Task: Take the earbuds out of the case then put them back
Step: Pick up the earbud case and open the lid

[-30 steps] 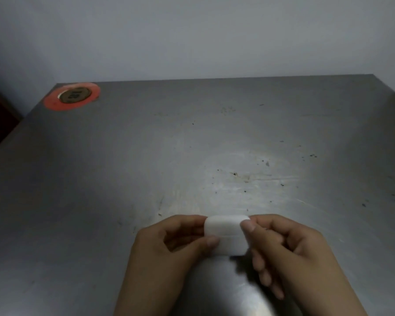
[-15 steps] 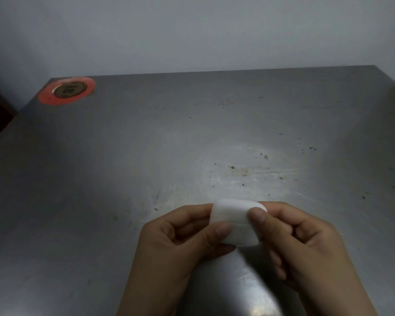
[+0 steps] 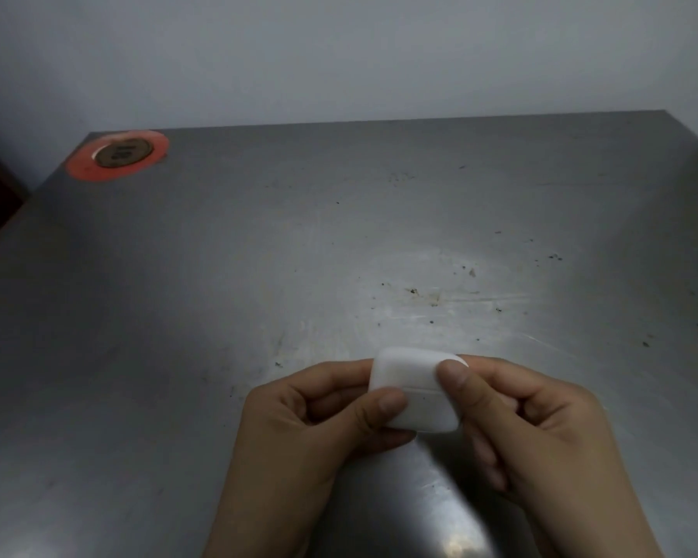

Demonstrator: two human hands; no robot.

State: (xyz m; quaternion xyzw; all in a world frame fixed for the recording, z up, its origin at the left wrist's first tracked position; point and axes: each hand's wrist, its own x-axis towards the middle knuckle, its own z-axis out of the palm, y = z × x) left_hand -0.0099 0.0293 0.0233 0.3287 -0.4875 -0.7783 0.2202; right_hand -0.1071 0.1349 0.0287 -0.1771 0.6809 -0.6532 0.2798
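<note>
A white earbud case (image 3: 414,386) with rounded corners is held just above the metal table, near its front edge. Its lid looks closed; a thin seam runs across the front. My left hand (image 3: 315,420) grips the case's lower left part, thumb on the front face. My right hand (image 3: 516,420) holds the upper right corner, with the thumb pressed on the lid. No earbuds are in sight; the inside of the case is hidden.
The grey metal table (image 3: 339,243) is scuffed and speckled with dark marks near its middle. A round orange sticker with a brown centre (image 3: 117,155) lies flat at the far left corner. A pale wall rises behind the far edge.
Both hands have lifted the case slightly up and away from me, and the case has tilted a little. The grip on it is much the same.
</note>
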